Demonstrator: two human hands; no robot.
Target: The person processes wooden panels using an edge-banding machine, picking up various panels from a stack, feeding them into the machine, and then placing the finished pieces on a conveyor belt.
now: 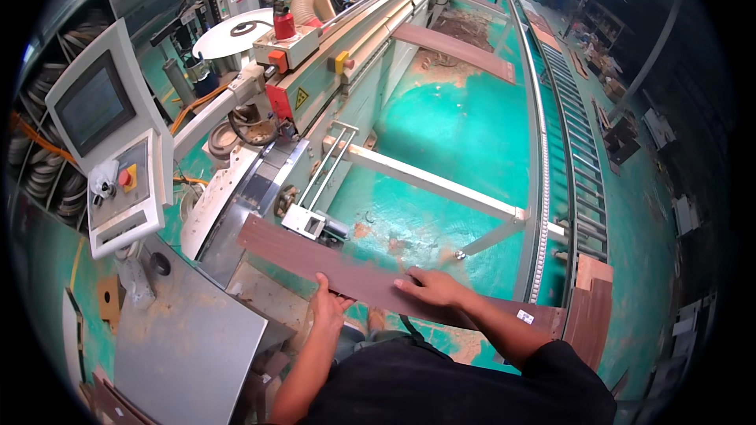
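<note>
I have the brown board (358, 277) in both hands, and it lies across me, its long axis running from the far left, by the machine bed (256, 185), down and rightward to the brown panels (591, 315) beside the roller track (581, 173). My left hand (329, 307) grasps the near edge, thumb up over it and the fingers seeming to go underneath; my right hand (435, 289) is closed over the far edge, its thumb lying on the upper face. How hard either one squeezes I cannot tell. The relation that matters, as I judge it, is this slant: the left hand is the nearer one to the end by the machine, with a clear stretch of board reaching out beyond it, while the right sits around the middle, its forearm crossing over the rightward part toward the white label (525, 316). So both my grips are inward of the ends, on opposite long edges, and any turn of the board would probably pivot between them. The left end lies just beside the small metal bracket (303, 222); whether the board bears on the bed there, I cannot tell.
</note>
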